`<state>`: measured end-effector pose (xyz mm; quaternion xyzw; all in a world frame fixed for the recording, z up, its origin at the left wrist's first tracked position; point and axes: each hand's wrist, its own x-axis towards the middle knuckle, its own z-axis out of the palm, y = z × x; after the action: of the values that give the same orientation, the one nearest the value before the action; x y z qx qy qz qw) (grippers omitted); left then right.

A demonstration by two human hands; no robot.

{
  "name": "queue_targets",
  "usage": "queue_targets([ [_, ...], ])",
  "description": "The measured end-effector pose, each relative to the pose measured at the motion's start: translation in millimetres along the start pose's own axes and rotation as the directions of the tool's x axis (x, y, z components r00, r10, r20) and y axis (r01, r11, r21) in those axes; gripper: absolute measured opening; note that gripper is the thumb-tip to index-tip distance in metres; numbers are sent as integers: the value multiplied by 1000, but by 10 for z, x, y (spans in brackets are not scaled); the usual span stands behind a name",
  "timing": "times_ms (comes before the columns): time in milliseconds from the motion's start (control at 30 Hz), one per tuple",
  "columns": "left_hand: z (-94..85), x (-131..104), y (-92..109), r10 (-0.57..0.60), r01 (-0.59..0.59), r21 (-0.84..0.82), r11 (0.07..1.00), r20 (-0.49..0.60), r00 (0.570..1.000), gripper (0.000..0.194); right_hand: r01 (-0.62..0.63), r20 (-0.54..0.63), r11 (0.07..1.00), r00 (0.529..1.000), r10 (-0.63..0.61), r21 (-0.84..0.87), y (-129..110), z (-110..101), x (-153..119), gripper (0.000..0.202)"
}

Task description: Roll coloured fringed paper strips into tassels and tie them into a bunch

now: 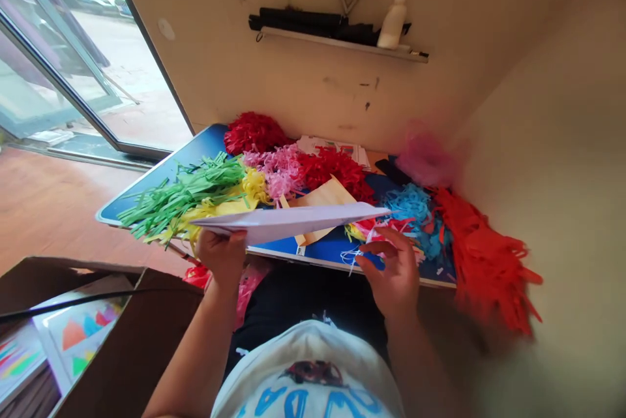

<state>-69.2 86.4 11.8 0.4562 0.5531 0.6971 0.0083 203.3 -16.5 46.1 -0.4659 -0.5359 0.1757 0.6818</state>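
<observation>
My left hand [222,253] is closed around the near left edge of a flat white packet [293,219], paper or thin plastic; I cannot tell which. It is held tilted, nearly edge-on to me, above the blue table [320,253]. To its right, my right hand [394,268] has thumb and fingers apart and curved, holding nothing that I can make out. Thin white string [351,256] lies close to its thumb. Partly behind the packet are a tan paper envelope [323,199] and a small bunch of pink and yellow paper strips [364,230].
Shredded strips cover much of the table: green [195,186], pink [278,170], dark red [337,170], blue [411,206] and orange-red [484,261], which hangs over the right edge. An open cardboard box [147,320] of printed packs stands at lower left. A bottle [392,23] sits on the wall ledge.
</observation>
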Motion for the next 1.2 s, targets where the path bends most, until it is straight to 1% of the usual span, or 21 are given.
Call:
queue_targets([
  [100,29,-2,37,62,-62,3,998,-61,996,35,19,-164,996,986,-33,-84,-43,7,154,50],
  [133,32,1,59,82,-82,3,997,-85,993,38,-2,-176,997,984,-13,-83,-42,-10,200,49],
  [167,39,7,81,99,-100,-4,995,-107,989,41,-38,-134,997,991,29,-67,-36,-28,239,44],
  [233,68,23,120,135,-143,-48,989,-136,981,48,-125,24,992,992,125,-4,-23,-48,295,30],
  [267,87,35,132,159,-172,-82,982,-146,976,50,-137,49,990,990,136,27,-18,-51,315,27],
  [400,151,102,88,261,-298,-239,924,-175,949,48,-101,-96,993,990,107,62,-5,-55,388,44],
  [433,157,126,55,261,-300,-246,922,-182,948,45,-112,-73,991,990,117,67,-2,-65,405,47],
  [500,160,180,-16,213,-243,-188,952,-167,963,38,-119,21,991,993,118,60,-2,-98,420,38],
  [567,149,225,-46,115,-125,-137,983,-81,990,32,-26,64,1000,998,25,11,-23,-126,390,27],
  [667,86,197,96,-48,58,-179,982,60,997,56,195,146,965,974,-171,-174,-88,-85,249,3],
  [733,12,75,309,-57,71,-188,980,80,995,67,366,208,875,927,-312,-317,-113,31,122,20],
  [767,-26,-11,427,-3,23,-178,984,110,994,66,446,240,813,893,-380,-373,-107,112,58,28],
  [800,-60,-105,534,79,-38,-170,985,240,968,65,518,273,753,855,-441,-406,-86,200,-2,31],
  [833,-86,-198,621,161,-106,-147,983,434,886,65,576,309,702,817,-487,-418,-50,287,-59,31],
  [867,-103,-281,679,205,-156,-133,979,592,780,64,615,344,668,789,-510,-420,0,365,-110,29],
  [900,-113,-348,705,221,-190,-123,974,702,677,64,634,377,651,773,-511,-417,58,430,-157,26],
  [933,-117,-399,701,219,-213,-112,971,773,596,64,636,411,651,769,-490,-414,119,476,-199,24],
  [967,-116,-434,674,215,-225,-105,969,808,549,65,626,446,662,772,-452,-412,177,506,-238,24],
  [1100,-98,-506,515,241,-303,-107,947,862,447,73,537,534,743,795,-287,-399,283,519,-386,24],
  [1133,-93,-524,493,251,-322,-113,940,869,427,74,533,553,755,786,-275,-382,269,512,-416,25],
  [1200,-86,-562,475,261,-340,-117,933,870,419,73,558,600,762,746,-288,-329,214,475,-431,26],
])
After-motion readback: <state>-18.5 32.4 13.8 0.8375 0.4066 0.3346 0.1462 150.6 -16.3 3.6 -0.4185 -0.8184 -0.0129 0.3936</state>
